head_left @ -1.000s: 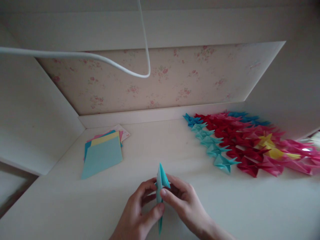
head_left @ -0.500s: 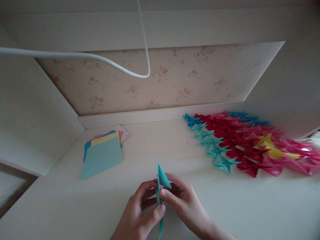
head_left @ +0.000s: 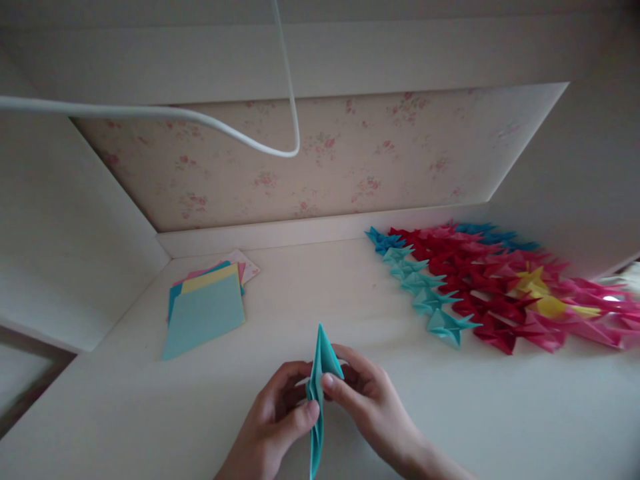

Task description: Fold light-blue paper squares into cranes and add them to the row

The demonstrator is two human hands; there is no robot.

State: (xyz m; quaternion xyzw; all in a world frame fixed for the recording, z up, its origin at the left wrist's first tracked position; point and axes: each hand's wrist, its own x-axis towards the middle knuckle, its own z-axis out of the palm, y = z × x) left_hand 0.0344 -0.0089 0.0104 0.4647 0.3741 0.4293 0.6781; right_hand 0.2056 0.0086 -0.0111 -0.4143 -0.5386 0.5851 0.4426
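Observation:
A long, narrow piece of folded turquoise paper [head_left: 320,363] stands upright between my hands, low in the middle of the view. My left hand [head_left: 273,427] pinches it from the left with thumb and fingers closed on it. From the right, my right hand [head_left: 367,407] presses the same fold with its thumb on the crease. The paper's pointed tip rises above my fingers and its lower end hangs below them. Both hands hover just over the pale desk [head_left: 350,293].
A stack of flat coloured paper sheets [head_left: 205,310], light blue on top, lies at the left. Rows of several folded paper cranes [head_left: 480,287] in turquoise, red, pink and yellow cover the right. A white cable [head_left: 250,137] loops overhead. A flowered back panel [head_left: 320,157] closes the desk.
My fingers have shifted along the turquoise paper, which has slid upward and lengthened below my hands. Its tip stands slightly higher than before.

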